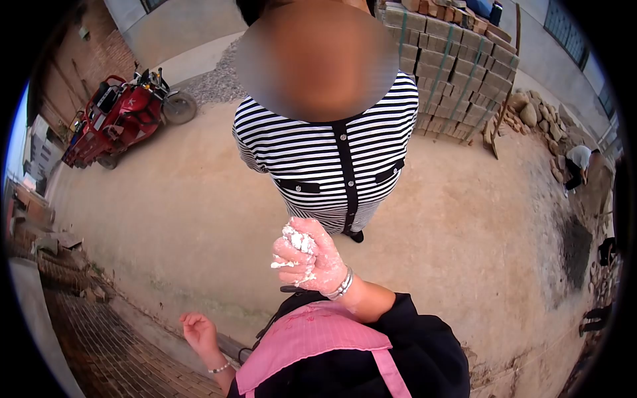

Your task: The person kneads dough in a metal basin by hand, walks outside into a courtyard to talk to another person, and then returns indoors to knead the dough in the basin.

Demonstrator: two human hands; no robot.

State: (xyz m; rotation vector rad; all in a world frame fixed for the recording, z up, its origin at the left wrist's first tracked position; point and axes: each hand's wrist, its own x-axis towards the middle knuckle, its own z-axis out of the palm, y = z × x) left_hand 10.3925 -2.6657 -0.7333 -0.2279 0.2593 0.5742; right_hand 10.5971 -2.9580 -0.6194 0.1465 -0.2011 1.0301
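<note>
My right hand (312, 262) is raised in front of my chest, its fingers curled into a fist around a white dough-like clump (298, 240). White smears coat the fingers and knuckles, and a silver bracelet (342, 283) circles that wrist. Low on the left, my left hand (200, 333) hangs away from my body with loosely bent fingers and nothing visible in it. It wears a beaded bracelet (219, 368). I have on a pink apron (312, 338) over dark sleeves. Facing me close beyond my right hand stands a person in a striped top (318, 159).
A red cargo tricycle (123, 116) is parked at far left by a gravel heap (215, 76). Stacked grey bricks (451, 73) and a shovel (492, 136) stand at back right, near piled stones (534, 113). Another person (578, 166) bends at far right.
</note>
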